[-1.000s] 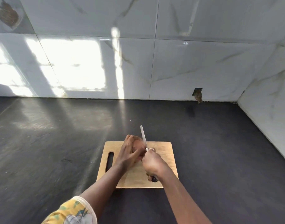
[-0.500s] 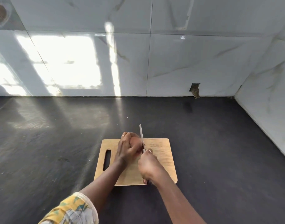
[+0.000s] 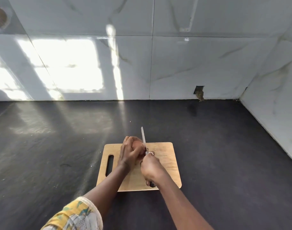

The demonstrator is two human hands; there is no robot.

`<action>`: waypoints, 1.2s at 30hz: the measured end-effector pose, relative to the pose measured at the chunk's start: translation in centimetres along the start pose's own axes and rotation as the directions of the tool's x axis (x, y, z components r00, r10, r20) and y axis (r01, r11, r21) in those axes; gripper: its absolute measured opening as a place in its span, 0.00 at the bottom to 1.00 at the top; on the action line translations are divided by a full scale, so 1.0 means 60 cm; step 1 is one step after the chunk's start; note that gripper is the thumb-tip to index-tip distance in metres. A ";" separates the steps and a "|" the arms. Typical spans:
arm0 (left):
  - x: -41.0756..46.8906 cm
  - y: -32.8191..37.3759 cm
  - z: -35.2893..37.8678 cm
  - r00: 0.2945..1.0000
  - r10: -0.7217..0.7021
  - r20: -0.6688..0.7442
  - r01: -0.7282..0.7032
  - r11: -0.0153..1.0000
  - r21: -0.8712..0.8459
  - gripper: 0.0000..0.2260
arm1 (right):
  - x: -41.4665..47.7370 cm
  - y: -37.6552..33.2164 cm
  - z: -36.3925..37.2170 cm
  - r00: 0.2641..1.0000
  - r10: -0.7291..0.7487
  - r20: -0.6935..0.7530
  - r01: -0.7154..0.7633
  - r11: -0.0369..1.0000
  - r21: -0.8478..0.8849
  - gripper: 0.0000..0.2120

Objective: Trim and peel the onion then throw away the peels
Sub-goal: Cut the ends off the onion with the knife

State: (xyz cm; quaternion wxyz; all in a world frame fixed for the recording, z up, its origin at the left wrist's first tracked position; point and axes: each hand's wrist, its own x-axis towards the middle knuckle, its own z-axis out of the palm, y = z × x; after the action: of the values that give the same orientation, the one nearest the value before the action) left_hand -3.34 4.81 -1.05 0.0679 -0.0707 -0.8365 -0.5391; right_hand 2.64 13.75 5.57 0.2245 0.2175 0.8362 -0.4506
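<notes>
A reddish-brown onion [image 3: 136, 145] sits on the wooden cutting board [image 3: 165, 161] near its far edge, mostly covered by my left hand [image 3: 129, 154], whose fingers curl over it. My right hand [image 3: 151, 169] grips the dark handle of a knife [image 3: 143, 138]. The thin blade points away from me and stands against the onion's right side. Where the blade meets the onion is hidden by my fingers.
The board, with a slot handle [image 3: 109, 165] on its left, lies on a dark countertop [image 3: 59, 146]. White marble-look tiled walls [image 3: 158, 63] close the back and the right side. A small cut-out hole [image 3: 199, 92] sits low in the back wall.
The view shifted slightly. Both hands stay on the onion and knife, with the blade still at the onion's right side; little else differs.
</notes>
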 end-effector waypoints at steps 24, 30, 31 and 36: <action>0.000 0.003 0.002 0.998 -0.047 -0.032 0.046 0.998 -0.033 0.17 | -0.027 0.030 0.033 0.996 0.005 -0.086 -0.008 0.999 -0.036 0.16; -0.004 0.001 0.004 0.999 -0.030 -0.045 0.029 0.999 -0.033 0.18 | -0.028 0.029 0.027 0.996 -0.059 -0.060 0.049 0.985 -0.164 0.20; -0.004 0.001 0.005 0.998 -0.026 -0.058 0.025 0.999 -0.029 0.18 | -0.029 0.033 0.028 0.996 -0.059 -0.062 0.047 0.984 -0.175 0.20; -0.006 0.003 0.005 0.998 0.005 -0.064 -0.006 1.000 -0.015 0.20 | -0.030 0.051 0.039 0.993 -0.087 -0.075 0.062 0.956 -0.287 0.19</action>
State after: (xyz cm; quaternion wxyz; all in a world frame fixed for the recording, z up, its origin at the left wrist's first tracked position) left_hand -2.96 5.15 -1.08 0.0955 -0.0560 -0.8297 -0.5471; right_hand 6.27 13.00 3.43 0.1999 0.1704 0.9088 -0.3240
